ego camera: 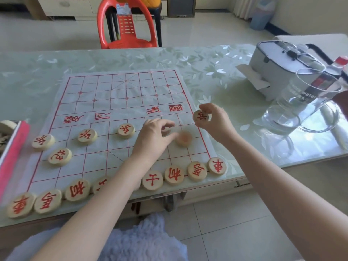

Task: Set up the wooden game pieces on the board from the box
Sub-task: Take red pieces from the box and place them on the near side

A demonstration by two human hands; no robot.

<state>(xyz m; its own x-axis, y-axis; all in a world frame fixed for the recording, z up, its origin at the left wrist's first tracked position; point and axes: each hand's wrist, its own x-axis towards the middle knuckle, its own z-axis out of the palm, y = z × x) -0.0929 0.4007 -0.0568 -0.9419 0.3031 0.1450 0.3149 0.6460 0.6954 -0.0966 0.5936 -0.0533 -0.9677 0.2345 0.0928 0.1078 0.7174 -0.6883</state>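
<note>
A white cloth board [120, 91] with a red grid lies on the table. Several round wooden pieces with red characters stand along its near edge, such as one at the right corner [217, 166]; three more [126, 130] sit in a row further up, and one [59, 156] sits at the left. My right hand [214, 121] pinches a red-marked piece [201, 116] above the board's right edge. My left hand [154, 137] hovers over the board with loosely curled fingers. A blurred piece [183, 138] lies just off its thumb tip. The pink box [14, 147] is at the far left.
A glass jug [308, 102], a water bottle [333, 72] and a grey case [278, 63] stand at the table's right. A red plastic chair [128, 25] is behind the table. The table's front edge runs just below the near row of pieces.
</note>
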